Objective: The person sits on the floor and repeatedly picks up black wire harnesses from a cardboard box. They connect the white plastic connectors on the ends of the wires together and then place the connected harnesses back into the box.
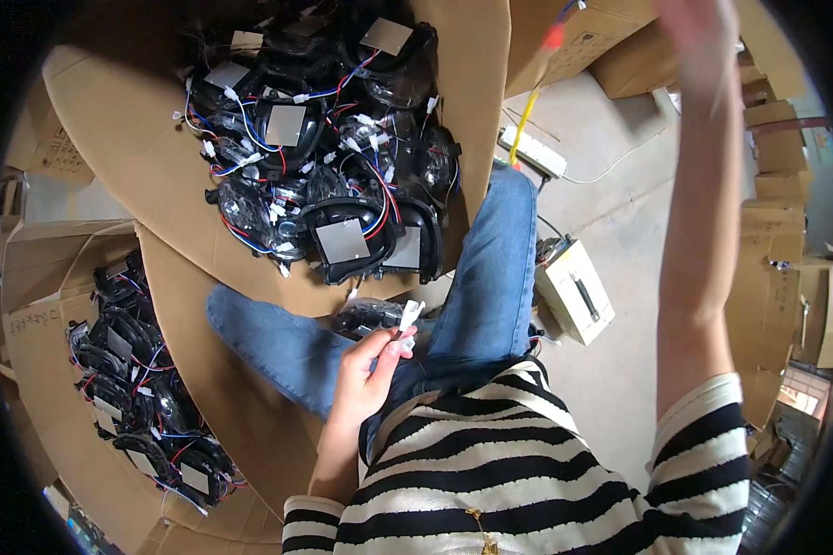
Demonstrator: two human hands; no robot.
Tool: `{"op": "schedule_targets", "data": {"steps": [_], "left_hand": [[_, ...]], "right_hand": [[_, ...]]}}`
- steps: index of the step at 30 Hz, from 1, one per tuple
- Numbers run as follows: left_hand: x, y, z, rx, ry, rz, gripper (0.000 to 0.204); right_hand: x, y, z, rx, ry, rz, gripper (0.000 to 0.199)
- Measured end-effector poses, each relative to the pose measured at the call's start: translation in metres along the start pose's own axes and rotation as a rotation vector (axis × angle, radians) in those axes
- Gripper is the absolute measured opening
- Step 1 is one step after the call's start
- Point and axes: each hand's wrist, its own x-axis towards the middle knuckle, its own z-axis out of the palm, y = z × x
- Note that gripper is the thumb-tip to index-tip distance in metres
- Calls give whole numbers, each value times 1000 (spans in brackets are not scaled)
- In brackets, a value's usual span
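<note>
My left hand (366, 370) is closed in a pinch on a small white plug connector (410, 316), held above my lap. Just beyond it a black lamp unit (366, 314) with a clear lens lies between my legs, partly covered by the hand. My right arm is stretched far forward on the right. Motion smears my right hand (699, 28) at the upper edge, so its fingers cannot be made out. Nearest to it, on its left, hangs a yellow lead (528, 116) with a red end piece (553, 37).
A large cardboard box (477, 111) ahead holds several black lamp units (324, 157) with coloured wires. Another box (51, 314) at left holds more. A white power strip (533, 151) and a cream-coloured boxy device (576, 291) stand on the floor, right of my leg.
</note>
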Motion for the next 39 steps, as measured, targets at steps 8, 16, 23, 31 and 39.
{"op": "schedule_targets", "data": {"steps": [8, 16, 23, 31, 39], "left_hand": [[7, 13, -6, -20, -116, -48, 20], [0, 3, -13, 2, -174, 159, 20], [-4, 18, -27, -156, -355, -131, 19], [-2, 17, -26, -123, -429, -31, 18], [1, 15, -33, -329, -585, -212, 21]], "right_hand": [[-272, 17, 21, -561, -233, 793, 7], [-301, 21, 45, -560, -653, 698, 5], [-281, 27, 43, -654, -766, 526, 6], [-285, 31, 42, -558, -802, 535, 7], [-288, 27, 44, -793, -926, 306, 13]]}}
